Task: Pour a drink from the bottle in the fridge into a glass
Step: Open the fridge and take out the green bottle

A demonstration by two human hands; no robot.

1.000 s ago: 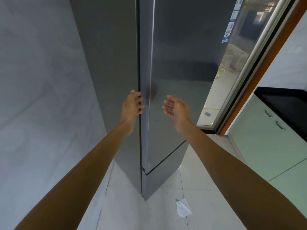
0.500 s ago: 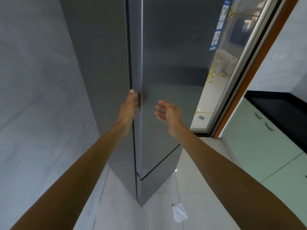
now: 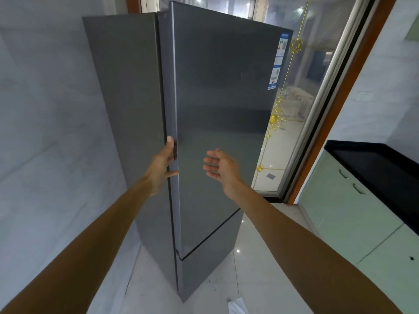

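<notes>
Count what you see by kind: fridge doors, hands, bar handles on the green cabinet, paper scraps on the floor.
Fridge doors: 2, upper door, lower door.
Hands: 2, left hand gripping the upper door's edge, right hand open.
Bar handles: 2, farther handle, nearer handle.
Paper scraps: 1.
Total: 7.

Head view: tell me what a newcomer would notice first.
The tall grey fridge fills the centre. The left hand grips its door by the left edge at mid height, while the right hand hovers open in front of the door. A blue label sits at the door's top right.
</notes>
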